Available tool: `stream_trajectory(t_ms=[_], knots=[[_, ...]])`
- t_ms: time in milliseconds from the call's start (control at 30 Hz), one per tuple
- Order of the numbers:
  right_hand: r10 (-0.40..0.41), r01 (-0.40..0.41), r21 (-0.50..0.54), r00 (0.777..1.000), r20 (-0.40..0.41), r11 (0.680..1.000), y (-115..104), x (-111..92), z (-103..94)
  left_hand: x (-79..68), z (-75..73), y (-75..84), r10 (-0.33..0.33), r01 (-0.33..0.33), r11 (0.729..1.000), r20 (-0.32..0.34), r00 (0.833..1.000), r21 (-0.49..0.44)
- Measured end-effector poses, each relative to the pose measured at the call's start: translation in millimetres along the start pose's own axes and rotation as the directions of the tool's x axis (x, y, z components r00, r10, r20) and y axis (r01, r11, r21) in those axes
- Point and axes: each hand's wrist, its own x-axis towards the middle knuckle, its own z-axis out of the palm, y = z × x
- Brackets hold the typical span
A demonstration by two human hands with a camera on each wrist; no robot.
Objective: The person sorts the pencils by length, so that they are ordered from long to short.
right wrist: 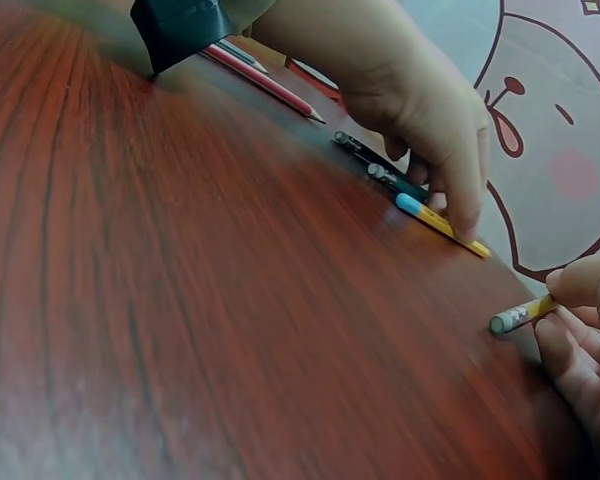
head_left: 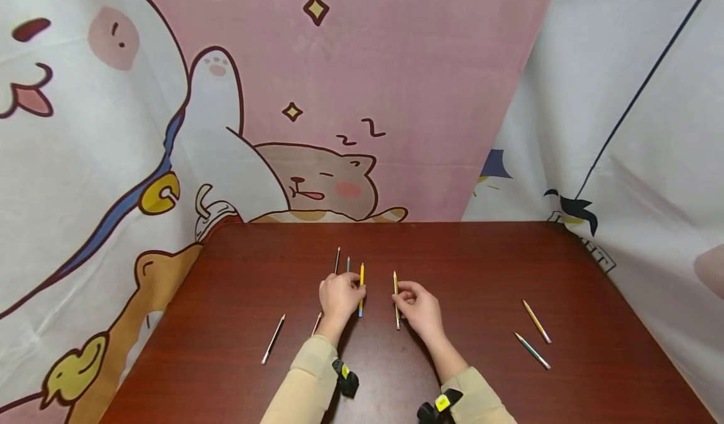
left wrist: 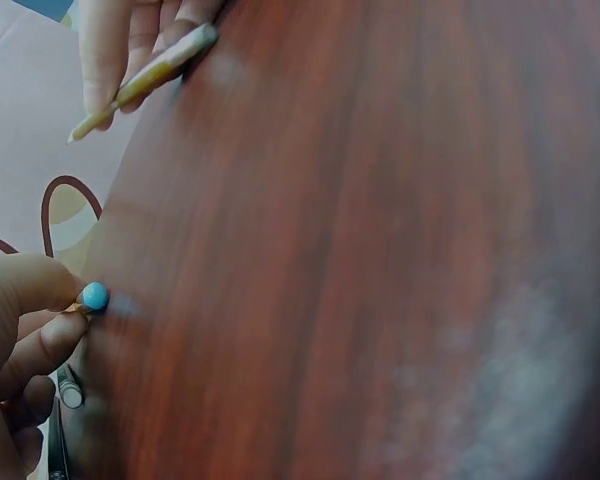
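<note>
In the head view, my left hand (head_left: pixel 340 299) pinches a yellow pencil with a blue end (head_left: pixel 361 308) between thumb and finger, low over the table. Close beside it, partly behind the hand, are a dark pencil (head_left: pixel 337 260) and a grey-green pencil (head_left: pixel 348 264). My right hand (head_left: pixel 420 309) grips another yellow pencil (head_left: pixel 396 298), whose whitish end points toward me. The right wrist view shows this pencil's end (right wrist: pixel 510 320) slightly tilted between the fingertips. A gap of bare tabletop separates the two yellow pencils.
The reddish-brown table (head_left: pixel 464 254) meets a cartoon-printed cloth (head_left: pixel 430 97) at the back. A dark pencil (head_left: pixel 274 339) lies at the left, and a reddish pencil (head_left: pixel 317 321) is partly covered by my left forearm. At the right lie a yellow pencil (head_left: pixel 536 321) and a green pencil (head_left: pixel 532 350).
</note>
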Motion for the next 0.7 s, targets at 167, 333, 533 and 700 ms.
stream_trajectory(t_ms=[167,333,533,700], knots=[[-0.060,0.058,-0.062,0.998,-0.029,0.996,0.0,4.1,8.2,-0.3,-0.8,1.0,0.001,0.000,1.000,-0.004,1.000,0.004],[-0.109,0.100,-0.141,0.993,-0.054,0.985,0.9,7.8,15.5,-0.9,-1.4,1.3,-0.002,0.001,1.000,-0.016,1.000,-0.011],[-0.099,0.086,-0.208,0.994,-0.053,0.974,0.3,11.0,18.9,-1.6,-2.8,1.5,0.011,-0.013,1.000,-0.055,0.998,-0.027],[-0.097,0.081,-0.226,0.994,-0.057,0.971,-2.7,12.3,19.9,-2.5,-7.3,3.5,0.034,-0.037,0.998,-0.065,0.997,-0.048]])
